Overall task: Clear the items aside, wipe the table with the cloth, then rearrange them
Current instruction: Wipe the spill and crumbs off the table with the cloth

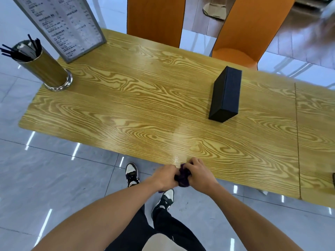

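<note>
Cloth (182,176), dark purple, is all bunched up at the near edge of the wooden table (145,109), squeezed between both hands. Left hand (165,177) and right hand (200,175) are each clenched on it, so it's a wad with no real long axis to call. Further back on the right, a black box (225,96) lies on its side, long axis running near-to-far. Way over at the far left sits a metal straw holder (45,67) with black straws, and just behind it a framed menu stand (65,24). Two orange chairs (155,19) are beyond the table.
</note>
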`<state>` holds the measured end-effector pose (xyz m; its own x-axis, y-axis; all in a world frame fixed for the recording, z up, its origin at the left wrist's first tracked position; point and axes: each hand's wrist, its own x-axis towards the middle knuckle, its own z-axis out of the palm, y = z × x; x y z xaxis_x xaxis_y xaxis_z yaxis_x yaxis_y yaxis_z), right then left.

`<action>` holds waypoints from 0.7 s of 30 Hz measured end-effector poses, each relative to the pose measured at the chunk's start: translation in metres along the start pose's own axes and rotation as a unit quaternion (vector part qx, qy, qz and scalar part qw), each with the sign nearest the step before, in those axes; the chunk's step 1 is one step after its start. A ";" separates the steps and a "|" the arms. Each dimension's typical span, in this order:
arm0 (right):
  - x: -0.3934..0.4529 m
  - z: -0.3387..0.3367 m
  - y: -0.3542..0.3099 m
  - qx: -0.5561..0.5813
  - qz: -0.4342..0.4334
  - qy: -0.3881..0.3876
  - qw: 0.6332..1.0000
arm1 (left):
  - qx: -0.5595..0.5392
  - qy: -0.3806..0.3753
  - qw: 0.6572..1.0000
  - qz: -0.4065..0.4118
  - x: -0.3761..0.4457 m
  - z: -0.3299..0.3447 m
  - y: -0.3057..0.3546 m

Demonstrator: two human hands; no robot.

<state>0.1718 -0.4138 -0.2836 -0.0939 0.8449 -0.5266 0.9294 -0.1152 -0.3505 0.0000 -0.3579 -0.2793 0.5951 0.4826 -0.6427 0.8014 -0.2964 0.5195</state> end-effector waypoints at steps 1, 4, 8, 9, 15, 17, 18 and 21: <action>-0.001 -0.006 0.006 -0.006 0.004 -0.008 1.000 | -0.004 -0.014 1.000 0.003 0.002 -0.001 0.007; -0.001 -0.025 0.025 0.034 0.058 0.021 0.998 | -0.026 0.015 0.999 0.011 0.013 -0.013 0.026; 0.001 -0.049 0.054 0.154 0.135 0.116 0.972 | -0.020 0.111 0.993 0.028 0.037 -0.032 0.049; 0.002 -0.052 0.061 0.181 0.155 0.137 0.961 | -0.022 0.130 0.991 0.027 0.044 -0.034 0.053; -0.004 -0.049 0.084 0.210 0.218 0.069 0.950 | -0.039 0.069 0.996 0.045 0.066 -0.042 0.066; -0.007 -0.050 0.081 0.153 0.229 0.049 0.960 | -0.032 0.056 0.997 0.044 0.067 -0.044 0.066; -0.007 -0.053 0.079 0.119 0.237 0.054 0.963 | -0.032 0.053 0.997 0.039 0.067 -0.046 0.065; -0.003 -0.066 0.068 0.065 0.244 0.090 0.964 | -0.029 0.046 0.998 0.029 0.067 -0.056 0.064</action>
<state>0.2592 -0.3899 -0.2545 0.4165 0.7492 -0.5150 0.7939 -0.5757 -0.1955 0.0875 -0.2984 -0.2579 0.6297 0.5412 -0.5573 0.7597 -0.2793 0.5872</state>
